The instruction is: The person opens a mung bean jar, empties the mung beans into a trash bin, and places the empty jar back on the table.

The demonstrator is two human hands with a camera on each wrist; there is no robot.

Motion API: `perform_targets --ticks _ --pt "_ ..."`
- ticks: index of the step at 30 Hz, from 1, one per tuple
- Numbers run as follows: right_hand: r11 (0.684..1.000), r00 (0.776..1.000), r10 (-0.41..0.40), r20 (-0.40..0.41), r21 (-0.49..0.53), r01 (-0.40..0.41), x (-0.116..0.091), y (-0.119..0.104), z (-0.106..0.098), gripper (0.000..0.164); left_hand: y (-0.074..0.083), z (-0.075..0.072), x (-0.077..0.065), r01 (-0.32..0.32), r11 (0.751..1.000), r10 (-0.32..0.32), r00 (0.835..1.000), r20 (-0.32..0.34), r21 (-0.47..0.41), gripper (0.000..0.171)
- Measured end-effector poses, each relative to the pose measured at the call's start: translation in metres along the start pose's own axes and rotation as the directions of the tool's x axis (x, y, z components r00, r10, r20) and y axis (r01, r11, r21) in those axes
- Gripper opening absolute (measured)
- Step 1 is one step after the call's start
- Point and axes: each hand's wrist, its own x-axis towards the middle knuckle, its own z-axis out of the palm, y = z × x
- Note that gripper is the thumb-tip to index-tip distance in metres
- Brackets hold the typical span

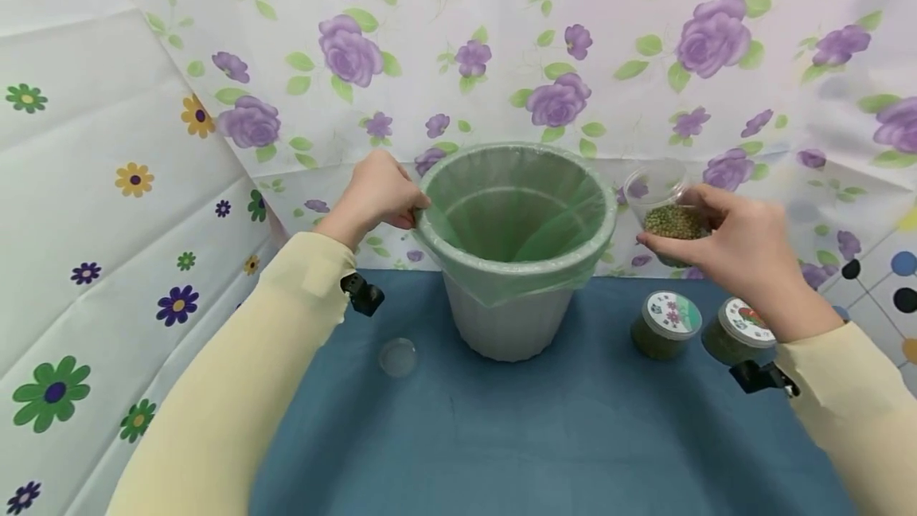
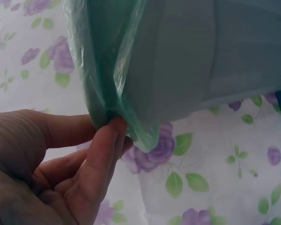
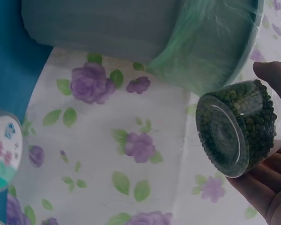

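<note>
A pale bin (image 1: 505, 317) stands on the blue cloth, lined with a thin green plastic bag (image 1: 501, 221) folded over its rim. At the rim's left side my left hand (image 1: 383, 191) pinches the bag's edge between thumb and fingers; the left wrist view shows this pinch (image 2: 84, 154) close up. My right hand (image 1: 741, 237) grips a clear plastic jar (image 1: 655, 181), raised to the right of the bin and apart from it. Small green beans (image 1: 672, 221) fill its lower part. The jar is lidless and slightly tilted towards the bin.
Two lidded jars with printed labels, one with pink flowers (image 1: 666, 325) and one with a red picture (image 1: 738, 333), stand on the cloth at right. A clear round lid (image 1: 397, 357) lies left of the bin. Flowered sheeting (image 1: 430, 38) hangs behind.
</note>
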Motion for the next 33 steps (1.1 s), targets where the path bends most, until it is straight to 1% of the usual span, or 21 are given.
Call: perform_targets --ticks 4,8,11,14,15,19,21,24,28,31,33 --pt "0.999 0.999 -0.001 0.035 -0.044 0.002 0.011 -0.003 -0.006 0.049 0.003 -0.002 0.003 -0.003 0.996 0.004 1.000 -0.006 0.092 0.014" --pt "0.996 0.997 -0.011 0.074 -0.092 0.018 0.021 -0.007 -0.010 0.049 0.006 -0.004 0.005 -0.015 0.981 0.017 1.000 -0.005 0.195 0.014" --pt "0.989 0.993 -0.009 0.121 -0.142 0.026 0.028 -0.010 -0.013 0.056 0.008 -0.004 0.006 -0.003 0.971 0.003 1.000 0.001 0.240 0.012" --pt "0.981 0.987 -0.012 0.162 -0.191 0.043 0.034 -0.012 -0.016 0.064 0.010 -0.005 0.005 0.018 0.967 -0.021 1.000 0.011 0.253 0.011" --pt "0.978 0.985 -0.014 0.172 -0.202 0.049 0.036 -0.013 -0.017 0.063 0.010 -0.005 0.005 0.024 0.967 -0.029 1.000 0.013 0.254 0.011" --pt "0.969 0.978 -0.031 0.205 -0.233 0.080 0.044 -0.015 -0.019 0.055 0.009 -0.006 0.003 0.019 0.967 -0.025 0.999 0.023 0.253 0.013" --pt "0.963 0.977 -0.056 0.207 -0.246 0.107 0.047 -0.014 -0.020 0.050 0.008 -0.006 0.003 0.011 0.969 -0.019 0.999 0.030 0.247 0.014" --pt "0.954 0.974 -0.083 0.212 -0.267 0.139 0.052 -0.014 -0.021 0.047 0.008 -0.007 0.004 0.010 0.974 -0.021 0.999 0.046 0.227 0.014" --pt "0.946 0.966 -0.092 0.243 -0.282 0.161 0.060 -0.014 -0.022 0.053 0.011 -0.007 0.004 0.007 0.976 -0.021 0.998 0.062 0.219 0.014" --pt "0.940 0.961 -0.082 0.265 -0.300 0.163 0.067 -0.014 -0.024 0.067 0.013 -0.006 0.005 -0.006 0.973 -0.009 0.998 0.065 0.230 0.013" --pt "0.936 0.959 -0.070 0.276 -0.315 0.159 0.069 -0.014 -0.026 0.071 0.014 -0.005 0.005 -0.012 0.973 -0.004 0.998 0.068 0.232 0.013"
